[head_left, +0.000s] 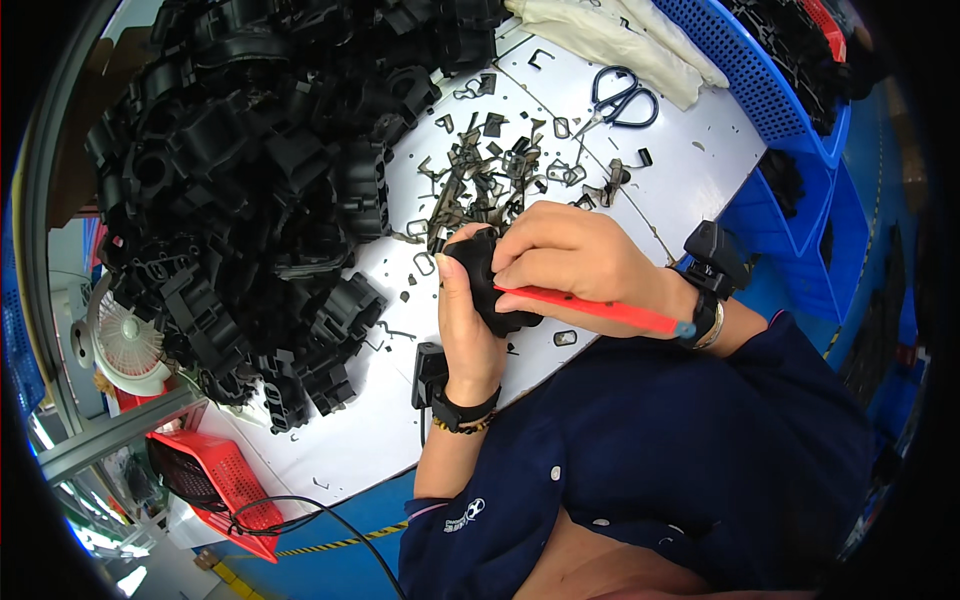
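My left hand [468,325] is closed around a black moulded plastic part [470,262], thumb along its near side. Against that part rests my right hand [580,262], its fingers wrapped round a slim red-handled tool [610,308] with a blue-grey butt end. The tip of the tool is hidden by the fingers and the part, so its kind cannot be made out. Just beyond both hands, thin dark plastic scraps [480,165] and small frame-shaped offcuts lie scattered on the white table [385,445].
A large heap of black moulded parts [240,150] covers the table's left. Dark-handled scissors [622,100] and a cream cloth [620,40] lie at the back. Blue crates [815,215] stand right; a red basket [225,480] and white fan [125,335] are left. A black cable [345,525] hangs in front.
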